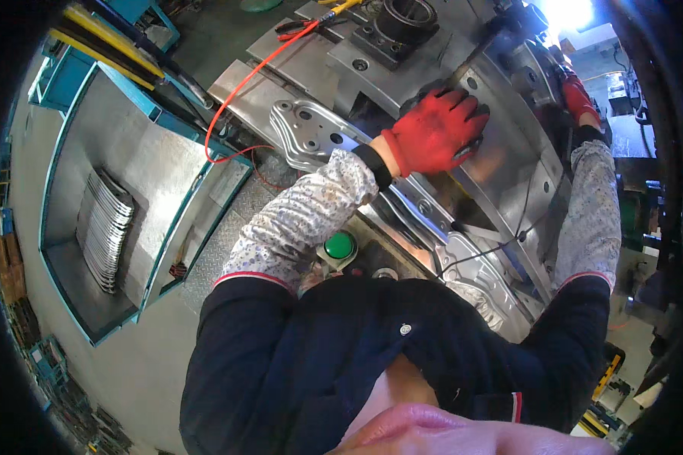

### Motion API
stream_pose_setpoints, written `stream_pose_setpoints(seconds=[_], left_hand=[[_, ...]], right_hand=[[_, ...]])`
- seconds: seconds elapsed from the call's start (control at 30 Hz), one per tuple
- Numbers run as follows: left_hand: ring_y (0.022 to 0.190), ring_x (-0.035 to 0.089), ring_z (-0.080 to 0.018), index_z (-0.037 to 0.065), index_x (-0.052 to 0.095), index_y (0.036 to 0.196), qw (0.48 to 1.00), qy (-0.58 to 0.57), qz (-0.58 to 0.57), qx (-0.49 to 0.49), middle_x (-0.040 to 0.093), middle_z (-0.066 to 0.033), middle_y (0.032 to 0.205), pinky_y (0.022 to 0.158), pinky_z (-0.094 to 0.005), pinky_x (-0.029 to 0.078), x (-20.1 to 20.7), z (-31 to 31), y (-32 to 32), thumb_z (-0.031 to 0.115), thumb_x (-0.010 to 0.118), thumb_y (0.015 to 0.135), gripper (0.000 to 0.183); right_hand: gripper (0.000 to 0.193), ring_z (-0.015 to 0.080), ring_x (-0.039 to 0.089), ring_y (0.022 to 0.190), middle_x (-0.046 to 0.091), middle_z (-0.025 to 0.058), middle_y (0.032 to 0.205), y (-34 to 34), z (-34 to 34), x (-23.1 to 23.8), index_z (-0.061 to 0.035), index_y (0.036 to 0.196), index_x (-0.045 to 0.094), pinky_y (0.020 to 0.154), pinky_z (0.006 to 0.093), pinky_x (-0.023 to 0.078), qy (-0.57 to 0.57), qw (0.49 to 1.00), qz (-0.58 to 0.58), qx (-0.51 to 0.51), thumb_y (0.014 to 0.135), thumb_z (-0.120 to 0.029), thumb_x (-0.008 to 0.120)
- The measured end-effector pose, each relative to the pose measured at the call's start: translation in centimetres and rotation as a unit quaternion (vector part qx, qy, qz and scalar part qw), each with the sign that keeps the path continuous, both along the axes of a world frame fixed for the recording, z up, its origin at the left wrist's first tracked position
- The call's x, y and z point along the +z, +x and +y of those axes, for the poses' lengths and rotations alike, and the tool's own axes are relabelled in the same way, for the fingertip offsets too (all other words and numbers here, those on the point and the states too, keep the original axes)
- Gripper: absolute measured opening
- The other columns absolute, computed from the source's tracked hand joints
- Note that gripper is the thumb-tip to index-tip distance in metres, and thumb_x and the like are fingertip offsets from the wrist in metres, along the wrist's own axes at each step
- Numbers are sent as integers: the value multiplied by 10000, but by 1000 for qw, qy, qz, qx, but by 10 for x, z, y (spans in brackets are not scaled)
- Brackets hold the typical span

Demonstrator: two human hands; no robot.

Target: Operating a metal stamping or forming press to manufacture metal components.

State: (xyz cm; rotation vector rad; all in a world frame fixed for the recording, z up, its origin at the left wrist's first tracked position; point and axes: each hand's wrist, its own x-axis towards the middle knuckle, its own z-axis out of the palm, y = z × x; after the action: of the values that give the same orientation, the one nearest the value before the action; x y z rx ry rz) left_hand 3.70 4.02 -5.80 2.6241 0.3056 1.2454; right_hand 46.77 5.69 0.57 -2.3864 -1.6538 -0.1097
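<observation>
My left hand [440, 133], in a red glove with dark palm and fingertips, hangs over the steel die [501, 152]. Its fingers are curled closed; whatever they hold, if anything, is hidden. Below and left of it lies a shiny stamped metal panel [305, 130] with holes and raised ribs. A similar stamped metal piece [474, 262] shows nearer my body. My right hand [578, 98], also red-gloved, reaches far forward along the right side of the die, beside dark metal fittings. Its fingers are mostly hidden, so their grip does not show.
At left stands a teal-edged metal bin [159, 152] with a row of stacked metal parts [105, 227]. An orange hose [224, 110] loops over the machine's left edge. A green push button [340, 244] sits close to my body. A round steel collar [406, 19] rises at the back.
</observation>
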Motion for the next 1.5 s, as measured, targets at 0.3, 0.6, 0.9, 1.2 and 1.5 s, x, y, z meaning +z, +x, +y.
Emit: stream_pose_setpoints(seconds=[0.3, 0.6, 0.9, 1.2, 1.5], left_hand=[[963, 520, -300, 87, 559, 1048, 1000, 28, -3, 2, 564, -120, 1013, 830, -406, 410, -1, -5, 4, 249, 597, 728, 361], [1000, 545, -215, 8, 565, 1091, 959, -167, -229, 5, 585, -122, 1075, 875, -310, 399, -36, 38, -124, 32, 571, 753, 338], [903, 558, -172, 20, 549, 1120, 834, -521, 135, 118, 595, -84, 1030, 782, -273, 421, -152, 144, -212, 313, 601, 796, 440], [933, 542, -153, 25, 531, 1118, 786, -537, 305, -20, 588, -68, 985, 780, -284, 438, -133, 144, -238, 287, 592, 790, 425], [1064, 492, -159, 50, 475, 1197, 491, -841, 134, -183, 523, -90, 1172, 860, -295, 416, -158, 87, -283, 106, 548, 793, 414]], right_hand=[[397, 337, 500, 1031, 541, 197, 1108, -74, -98, 44, 41, 1101, 514, 899, 343, 370, 264, 953, -122, 79, 898, -287, 423], [377, 265, 516, 1047, 552, 149, 1123, -350, -311, -58, -18, 1178, 487, 904, 335, 378, 89, 958, 258, 91, 821, -110, 568], [503, 183, 492, 1039, 472, 112, 1175, -432, -261, -155, -46, 1275, 319, 864, 312, 415, 2, 540, 837, 92, 830, -128, 538], [475, 269, 490, 1013, 432, 132, 1178, -525, -173, -221, -125, 1283, 346, 861, 425, 436, 107, 374, 917, -85, 894, -383, 434], [312, 119, 478, 624, 503, 2, 769, -588, -137, -241, -93, 1153, 481, 599, 273, 448, 338, 641, 678, -121, 931, -290, 384]])
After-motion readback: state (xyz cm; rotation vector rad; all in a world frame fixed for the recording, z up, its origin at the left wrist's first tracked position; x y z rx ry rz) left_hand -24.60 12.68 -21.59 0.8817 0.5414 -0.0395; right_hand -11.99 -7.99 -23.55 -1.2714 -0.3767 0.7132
